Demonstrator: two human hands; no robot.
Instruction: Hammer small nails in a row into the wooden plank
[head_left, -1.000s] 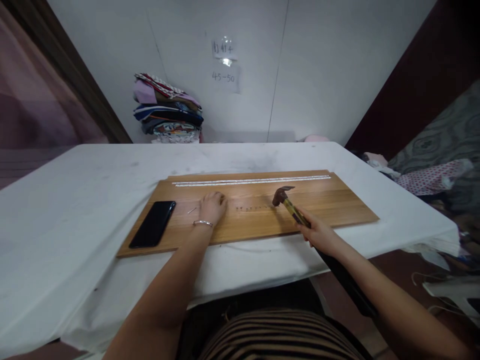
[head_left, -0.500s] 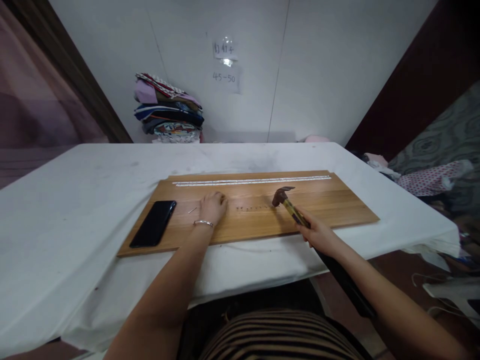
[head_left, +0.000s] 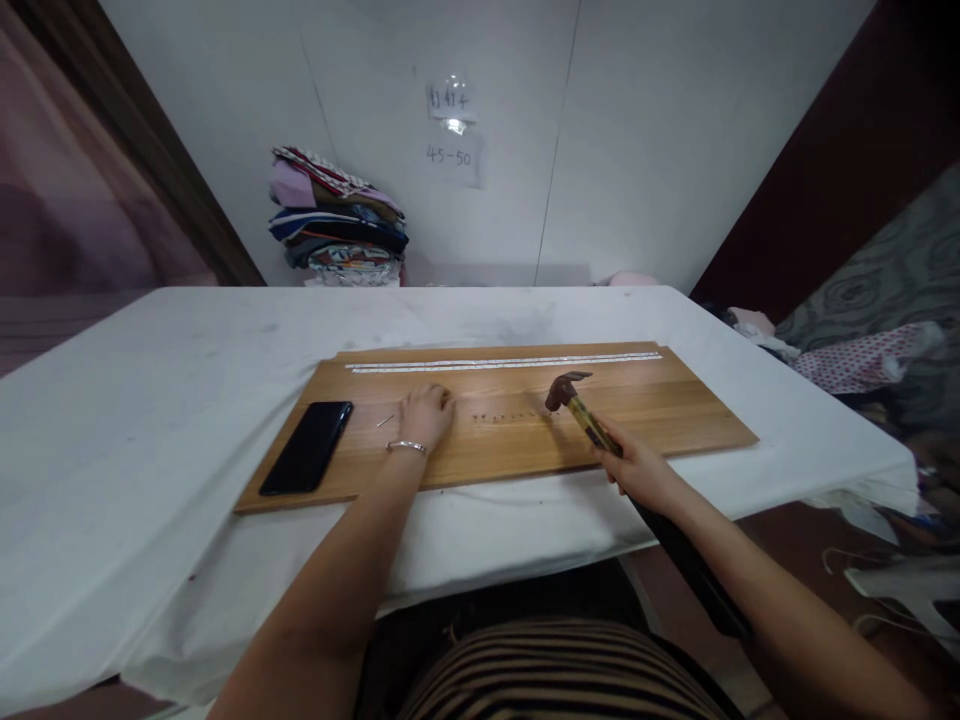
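Far left: white cloth-covered tabletop [head_left: 112,430] extended past the flat wood-grain board [head_left: 675,410]. Black rectangular phone [head_left: 306,448] lay on board's left end; folded multicoloured fabric stack [head_left: 337,220] stood behind. Thin silvery nail [head_left: 385,421] lay loose just beside the left hand [head_left: 426,415], which rested on the board, fingers bunched; could not tell whether it held anything. On the wall, upper paper label [head_left: 450,100]: handwritten characters, apparently 钉钉子; lower paper label [head_left: 450,156]: "45-50". Two narrow white strips [head_left: 502,363] ran along the far edge, marks too small to read. Next, row of small dark nails [head_left: 502,417] on board, right end partly obscured by brown-headed claw hammer [head_left: 589,425], gripped by right hand [head_left: 634,465].
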